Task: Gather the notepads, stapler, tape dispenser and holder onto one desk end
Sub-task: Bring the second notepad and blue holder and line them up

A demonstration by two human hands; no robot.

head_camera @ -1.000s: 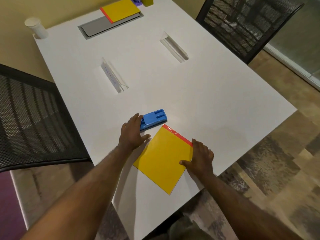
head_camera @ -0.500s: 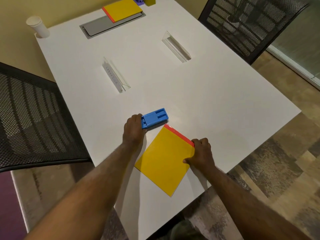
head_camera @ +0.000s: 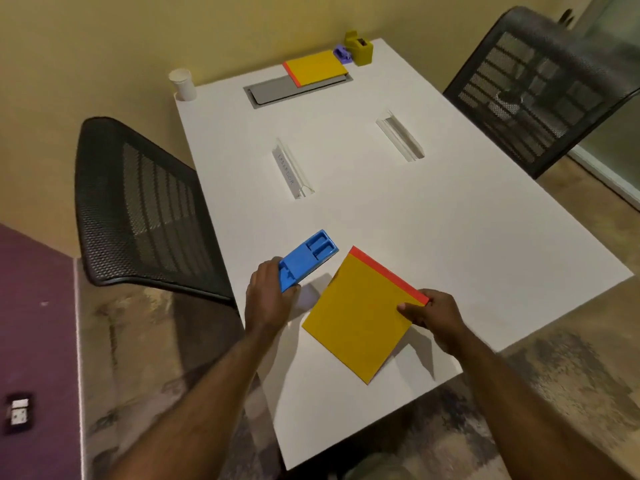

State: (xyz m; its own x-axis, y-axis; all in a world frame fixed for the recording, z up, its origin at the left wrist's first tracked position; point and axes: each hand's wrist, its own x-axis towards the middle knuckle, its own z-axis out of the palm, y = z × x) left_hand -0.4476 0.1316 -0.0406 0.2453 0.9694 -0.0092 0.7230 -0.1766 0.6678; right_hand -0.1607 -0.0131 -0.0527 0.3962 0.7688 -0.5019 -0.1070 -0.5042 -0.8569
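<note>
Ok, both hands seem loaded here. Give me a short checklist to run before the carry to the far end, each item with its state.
1. Left hand grips the blue holder: ok.
2. Right hand pinches the near notepad at its red-edged corner: ok.
3. Holder lifted off the desk: ok, it is tilted up over its shadow.
4. Notepad fully off the desk: cannot tell.
5. Free desk beside the far notepad, purple stapler and yellow tape dispenser: ok.
6. Clear name stands out of the straight path: not ok.

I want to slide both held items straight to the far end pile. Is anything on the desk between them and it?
Yes. Two clear sign holders, one ahead of the blue holder, another further right. A lane runs between them toward the far notepad.
</note>
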